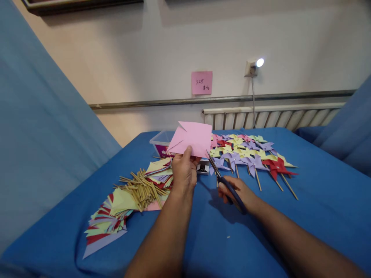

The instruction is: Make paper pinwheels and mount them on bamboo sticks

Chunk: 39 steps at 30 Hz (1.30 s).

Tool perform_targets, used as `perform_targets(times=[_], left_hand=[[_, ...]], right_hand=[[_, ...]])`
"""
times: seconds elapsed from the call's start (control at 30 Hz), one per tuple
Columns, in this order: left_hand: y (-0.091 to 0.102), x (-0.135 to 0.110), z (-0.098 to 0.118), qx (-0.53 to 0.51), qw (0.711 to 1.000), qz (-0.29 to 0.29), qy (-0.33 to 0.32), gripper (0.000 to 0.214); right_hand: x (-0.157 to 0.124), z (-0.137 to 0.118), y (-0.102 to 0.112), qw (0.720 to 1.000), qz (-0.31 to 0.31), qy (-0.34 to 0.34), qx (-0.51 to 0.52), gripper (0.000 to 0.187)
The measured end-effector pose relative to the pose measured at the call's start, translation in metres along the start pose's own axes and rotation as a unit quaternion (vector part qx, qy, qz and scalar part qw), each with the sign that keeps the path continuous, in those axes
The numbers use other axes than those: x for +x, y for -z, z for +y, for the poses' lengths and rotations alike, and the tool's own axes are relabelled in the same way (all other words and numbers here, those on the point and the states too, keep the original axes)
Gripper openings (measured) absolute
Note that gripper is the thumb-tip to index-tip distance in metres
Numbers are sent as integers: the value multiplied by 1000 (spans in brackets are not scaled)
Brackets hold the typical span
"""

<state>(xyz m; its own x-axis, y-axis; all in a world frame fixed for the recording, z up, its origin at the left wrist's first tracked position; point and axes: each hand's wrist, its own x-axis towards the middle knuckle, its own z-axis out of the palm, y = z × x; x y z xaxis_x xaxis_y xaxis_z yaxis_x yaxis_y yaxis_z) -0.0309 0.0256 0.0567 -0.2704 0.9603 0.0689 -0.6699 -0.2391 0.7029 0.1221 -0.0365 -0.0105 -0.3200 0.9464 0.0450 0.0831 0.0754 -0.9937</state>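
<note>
A square of pink paper [195, 135] is pinched in my left hand [186, 170], raised above the table with the thumb on top. Slits run into the sheet from its two left corners. My right hand [236, 193] grips dark-handled scissors [222, 177], fingers curled through the loops. Their blades point up and left, the tips at the paper's lower right corner. Whether the tips touch the sheet I cannot tell. Beyond the scissors lie several finished pinwheels [252, 160] on sticks, in purple, yellow, red and pink.
A heap of short wooden sticks [142, 189] lies left, between stacks of coloured paper [107, 220]. A clear plastic tub [162, 144] and a small box of dark pieces [203, 168] stand behind my left hand. Blue cloth [208, 239] covers the table; a radiator [275, 116] is behind.
</note>
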Motion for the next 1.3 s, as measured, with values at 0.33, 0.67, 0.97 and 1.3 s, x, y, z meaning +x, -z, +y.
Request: perform_targets(times=[0.33, 0.67, 0.97, 1.3], left_hand=[[-1, -2, -5, -20, 1000, -7, 13, 19], [-1, -1, -8, -24, 1000, 4, 11, 20], [-3, -5, -5, -27, 1000, -6, 15, 15], [-4, -5, -3, -15, 999, 0, 36, 14]], right_hand=[[-1, -4, -3, 1000, 3, 5, -24, 37], [0, 3, -2, 1000, -6, 10, -18, 34], [1, 10, 0, 1000, -19, 12, 7, 44], [3, 16, 5, 999, -39, 24, 17, 44]])
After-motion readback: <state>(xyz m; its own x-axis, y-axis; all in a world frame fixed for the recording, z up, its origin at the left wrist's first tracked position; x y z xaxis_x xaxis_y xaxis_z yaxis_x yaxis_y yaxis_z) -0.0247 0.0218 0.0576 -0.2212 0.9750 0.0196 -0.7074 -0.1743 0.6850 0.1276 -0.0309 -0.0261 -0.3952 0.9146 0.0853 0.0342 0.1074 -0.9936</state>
